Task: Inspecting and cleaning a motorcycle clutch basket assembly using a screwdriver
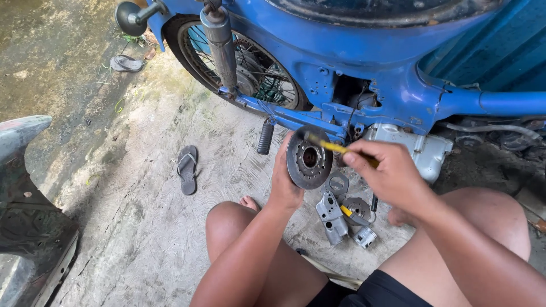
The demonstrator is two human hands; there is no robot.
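Note:
My left hand (282, 182) holds up a dark round metal disc (307, 159) with a central hub, its face turned towards me. My right hand (387, 170) grips a yellow-handled tool (335, 146) whose tip rests on the upper edge of the disc. Both hands hover above my bare knees, in front of a blue motorcycle frame (364, 62). On the concrete below the hands lie loose metal parts: a silver cover (331, 218), a round gasket ring (338, 183), a dark disc (358, 206) and a small piston-like cylinder (365, 237).
The motorcycle's rear wheel (239, 62) and shock absorber (220, 42) stand at the top left, a footpeg (265, 136) hanging below. A grey sandal (187, 169) lies on the concrete, another (125, 63) farther back. A dark body panel (28, 227) fills the left edge.

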